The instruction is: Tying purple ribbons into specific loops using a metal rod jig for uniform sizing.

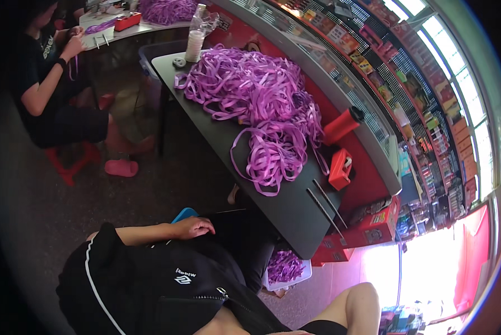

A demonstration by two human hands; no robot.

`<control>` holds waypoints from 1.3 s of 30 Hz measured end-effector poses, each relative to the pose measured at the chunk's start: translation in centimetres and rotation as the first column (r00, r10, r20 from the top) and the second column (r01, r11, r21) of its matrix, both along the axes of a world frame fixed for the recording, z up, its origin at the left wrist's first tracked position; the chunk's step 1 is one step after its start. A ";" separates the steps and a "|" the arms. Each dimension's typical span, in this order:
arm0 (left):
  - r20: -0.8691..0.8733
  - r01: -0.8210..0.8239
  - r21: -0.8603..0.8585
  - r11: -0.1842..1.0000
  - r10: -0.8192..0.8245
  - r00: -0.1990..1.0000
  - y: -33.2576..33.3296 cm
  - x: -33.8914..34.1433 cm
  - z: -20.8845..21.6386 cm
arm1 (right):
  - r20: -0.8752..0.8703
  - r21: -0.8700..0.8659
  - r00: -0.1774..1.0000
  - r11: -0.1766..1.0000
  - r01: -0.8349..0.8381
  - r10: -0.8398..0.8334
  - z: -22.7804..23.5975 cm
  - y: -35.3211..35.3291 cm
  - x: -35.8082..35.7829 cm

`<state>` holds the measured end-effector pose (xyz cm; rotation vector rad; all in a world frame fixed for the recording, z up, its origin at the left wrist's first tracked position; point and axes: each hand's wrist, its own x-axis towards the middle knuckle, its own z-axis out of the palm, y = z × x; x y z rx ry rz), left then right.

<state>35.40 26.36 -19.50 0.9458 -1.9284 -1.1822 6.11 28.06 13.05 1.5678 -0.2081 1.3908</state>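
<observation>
My left hand (197,227) rests on my dark-clothed lap, its fingers curled together with nothing visible in them. My right arm (362,307) is bent at the lower right, and its hand lies outside the picture. In front of me, a large tangled heap of purple ribbon (250,81) covers much of the dark table (219,134), and a looser bundle of purple ribbon (275,153) lies at its near side. Neither heap is touched by my hands. Two thin metal rods (325,209) lie near the table's right end, beside a small red box-shaped device (340,169).
A red tumbler (344,125) and a sleeve of stacked cups (194,44) stand on the table. Below its right end is a white bin (305,272) of purple strips. Another person (44,84) sits at a table at the far left. Behind runs a glass display counter (317,56).
</observation>
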 end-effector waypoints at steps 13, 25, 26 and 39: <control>-0.127 -0.024 0.135 0.991 0.041 0.991 -0.2 -0.1 1.1 | -0.110 0.528 0.993 0.843 0.101 -0.050 1.9 -7.8 6.3; -0.100 -0.455 0.098 0.885 0.463 0.881 -1.9 5.6 5.9 | -0.090 0.993 0.985 -0.061 0.100 0.149 -3.1 -20.1 12.6; -0.096 -0.459 0.103 0.882 0.468 0.878 -1.9 5.8 6.4 | -0.143 0.987 0.979 -0.047 0.151 0.143 -3.3 -20.5 13.6; -0.200 -0.590 -0.111 0.800 0.564 0.801 -3.3 6.7 13.5 | -0.250 0.925 0.963 0.318 0.208 0.098 -4.6 -25.8 16.4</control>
